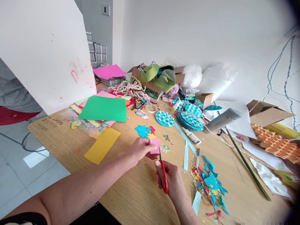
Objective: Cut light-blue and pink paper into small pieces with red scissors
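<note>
My left hand (140, 149) pinches a small pink paper piece (155, 145) above the wooden table (131, 193). My right hand (170, 179) is wrapped round red-handled scissors (163, 172), whose blades point up into the lower edge of the pink piece. Just beyond lie blue, red and yellow paper fish (145, 131) and small piles of coloured paper bits (167, 138).
A yellow sheet (102, 145) and a green sheet (104, 109) on a stack of coloured paper lie left. Blue scalloped paper discs (164, 118), a glue bottle (191, 136), paper scraps (209, 184), a green stick (247, 165), cardboard boxes and a large white board (47, 53) crowd the table.
</note>
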Motion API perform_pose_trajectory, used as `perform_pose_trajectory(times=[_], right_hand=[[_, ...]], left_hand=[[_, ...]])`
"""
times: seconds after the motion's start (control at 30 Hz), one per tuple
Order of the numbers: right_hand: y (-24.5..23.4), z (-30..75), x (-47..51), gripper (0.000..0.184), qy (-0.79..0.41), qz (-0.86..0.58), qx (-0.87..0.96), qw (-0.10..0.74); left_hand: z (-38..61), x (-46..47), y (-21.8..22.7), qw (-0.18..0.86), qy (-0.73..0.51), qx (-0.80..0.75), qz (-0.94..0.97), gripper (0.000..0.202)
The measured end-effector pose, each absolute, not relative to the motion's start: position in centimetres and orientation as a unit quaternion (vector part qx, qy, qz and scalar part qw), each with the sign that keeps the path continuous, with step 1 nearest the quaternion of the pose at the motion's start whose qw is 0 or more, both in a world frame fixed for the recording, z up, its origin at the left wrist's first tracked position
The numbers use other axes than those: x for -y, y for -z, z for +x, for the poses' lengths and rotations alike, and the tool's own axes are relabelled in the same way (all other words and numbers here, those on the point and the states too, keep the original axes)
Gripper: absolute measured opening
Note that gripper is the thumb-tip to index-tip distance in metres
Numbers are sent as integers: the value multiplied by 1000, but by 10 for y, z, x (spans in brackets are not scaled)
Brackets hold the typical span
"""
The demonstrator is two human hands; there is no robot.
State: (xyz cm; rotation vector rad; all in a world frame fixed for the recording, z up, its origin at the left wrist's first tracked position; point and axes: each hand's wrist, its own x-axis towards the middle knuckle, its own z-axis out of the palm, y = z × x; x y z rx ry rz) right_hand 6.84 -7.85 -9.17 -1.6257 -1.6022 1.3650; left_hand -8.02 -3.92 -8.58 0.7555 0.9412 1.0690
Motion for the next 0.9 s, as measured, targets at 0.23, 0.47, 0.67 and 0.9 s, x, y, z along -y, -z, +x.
perform_pose_trajectory(times=[0.23,0.47,0.67,0.9], right_hand=[[91,68,78,58,-489,-595,595,230],[88,67,79,58,-469,-594,615,222],[89,68,78,57,-466,-592,620,219],[91,68,78,55,-481,-598,602,220]], left_hand=[[-79,38,88,681,-494,-433,322,21],[-80,37,91,679,-488,-429,343,18],[-79,38,90,670,-480,-436,361,22],[-78,37,90,673,-479,-439,354,23]])
